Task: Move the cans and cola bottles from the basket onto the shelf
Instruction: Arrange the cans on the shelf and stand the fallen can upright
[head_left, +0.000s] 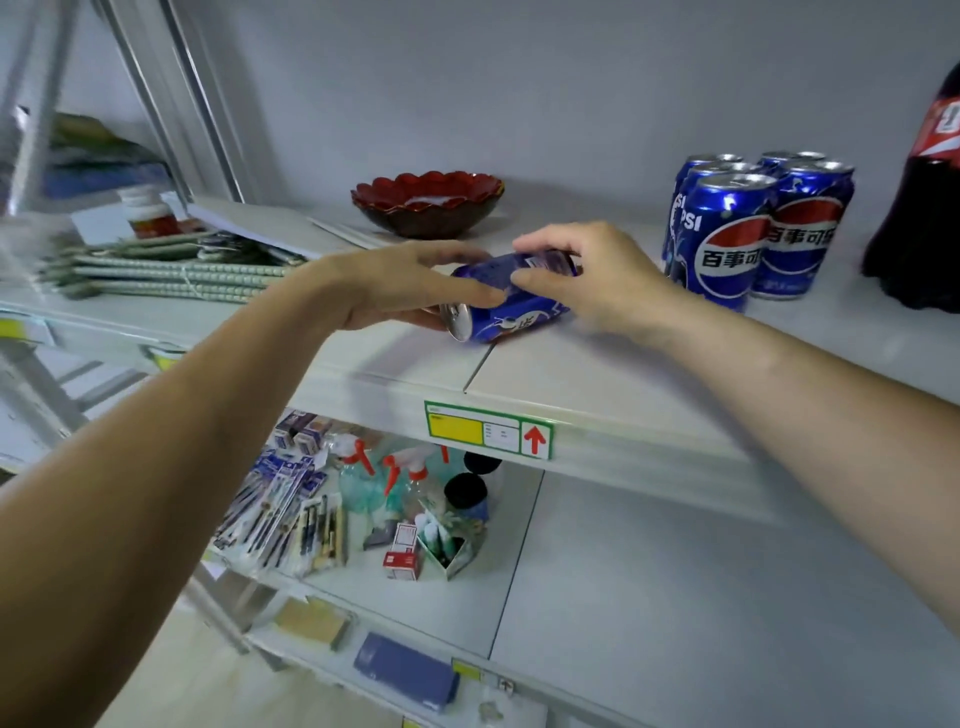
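Observation:
A blue Pepsi can (506, 304) lies on its side on the white shelf (597, 384), its silver end facing me. My left hand (400, 288) covers its left part from above, fingers touching it. My right hand (587, 275) grips its right end between thumb and fingers. To the right, several upright blue Pepsi cans (753, 228) stand in a cluster near the back. A dark cola bottle (919, 208) with a red label stands at the far right edge. The basket is out of view.
A red scalloped bowl (428, 202) sits behind the hands. Stacked green-grey mats (171, 270) and a small jar (150, 213) fill the shelf's left part. The lower shelf holds pens (280, 514), spray bottles (384, 478) and small boxes.

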